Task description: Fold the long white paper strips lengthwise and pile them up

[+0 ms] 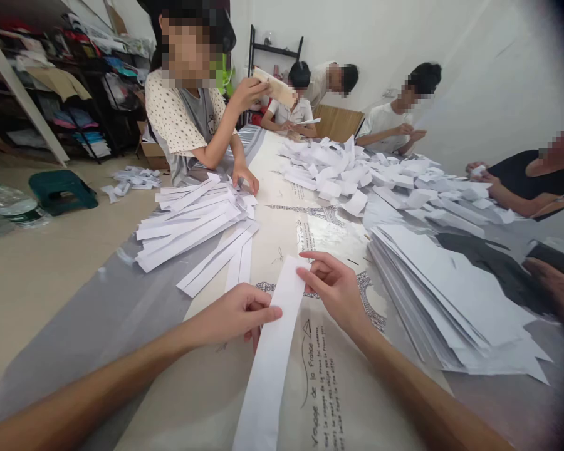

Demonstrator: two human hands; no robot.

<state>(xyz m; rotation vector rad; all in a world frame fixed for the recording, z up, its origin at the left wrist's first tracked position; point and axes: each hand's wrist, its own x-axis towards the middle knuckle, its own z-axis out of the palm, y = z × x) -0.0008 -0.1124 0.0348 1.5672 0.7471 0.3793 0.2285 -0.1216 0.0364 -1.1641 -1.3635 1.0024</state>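
Note:
A long white paper strip [273, 363] runs from the bottom edge up to the middle of the head view, held above the printed tablecloth. My left hand [244, 313] pinches its left edge, thumb on top and fingers underneath. At the strip's far right corner, my right hand [333, 285] grips between thumb and fingers. Left of the strip lies a pile of folded paper strips [197, 219], with a few single ones beside it. A thick stack of white paper sheets [432, 294] rests to the right of my right hand.
A large heap of folded white paper pieces [348, 169] covers the table's far side. Several people sit or stand around the table [169, 376]; one at the left holds a pale flat object [276, 86]. A green stool [62, 190] and water bottle [14, 203] stand on the floor.

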